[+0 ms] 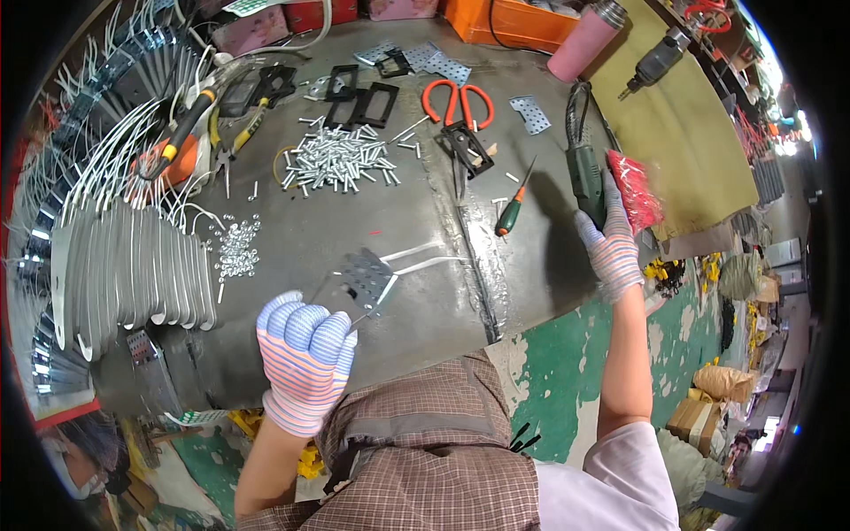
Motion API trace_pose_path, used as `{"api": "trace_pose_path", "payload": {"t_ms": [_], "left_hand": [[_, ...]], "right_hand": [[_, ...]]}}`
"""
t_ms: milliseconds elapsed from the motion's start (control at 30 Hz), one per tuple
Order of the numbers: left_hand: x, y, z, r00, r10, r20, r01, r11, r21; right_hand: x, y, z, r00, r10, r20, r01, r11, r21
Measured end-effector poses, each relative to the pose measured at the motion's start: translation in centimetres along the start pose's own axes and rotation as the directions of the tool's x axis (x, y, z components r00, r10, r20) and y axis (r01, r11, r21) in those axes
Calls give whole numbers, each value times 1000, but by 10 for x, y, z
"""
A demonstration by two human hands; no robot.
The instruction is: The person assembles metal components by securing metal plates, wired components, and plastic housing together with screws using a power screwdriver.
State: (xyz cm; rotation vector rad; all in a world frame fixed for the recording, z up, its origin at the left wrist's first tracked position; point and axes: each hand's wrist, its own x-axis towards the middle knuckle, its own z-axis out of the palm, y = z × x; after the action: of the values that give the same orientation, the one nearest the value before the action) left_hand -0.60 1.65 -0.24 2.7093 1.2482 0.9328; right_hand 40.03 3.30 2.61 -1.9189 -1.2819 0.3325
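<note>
My left hand pinches a perforated metal plate; it seems light and stiff, best held edgewise. My right hand clasps a green corded tool.

A dark grey table spans the frame, bearing a heap of screws and several black frames at upper centre, scattered nuts and ranked metal plates at left, pliers at upper left, and scissors and a screwdriver right of centre.
</note>
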Motion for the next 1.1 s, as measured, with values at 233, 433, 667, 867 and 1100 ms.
{"api": "trace_pose_path", "payload": {"t_ms": [233, 433, 667, 867, 1100], "left_hand": [[-4, 20, 0, 886, -451, 104, 459, 886, -63], [-41, 41, -28, 554, -703, -447, 366, 687, -627], [-100, -58, -98, 210, -656, -725, 743, 589, -318], [-150, -100, -101, 161, -850, -502, 904, 331, -269], [-141, -82, -117, 425, -808, -407, 823, 532, -199]], "right_hand": [[10, -1, 14, 987, -149, 61, 149, 690, -708], [-49, -65, 43, 878, -478, 15, 462, 841, -280], [-107, -95, 106, 800, -578, 160, 550, 813, 189], [-113, -105, 120, 757, -618, 212, 563, 781, 269], [-112, -99, 120, 783, -580, 226, 523, 810, 265]]}}
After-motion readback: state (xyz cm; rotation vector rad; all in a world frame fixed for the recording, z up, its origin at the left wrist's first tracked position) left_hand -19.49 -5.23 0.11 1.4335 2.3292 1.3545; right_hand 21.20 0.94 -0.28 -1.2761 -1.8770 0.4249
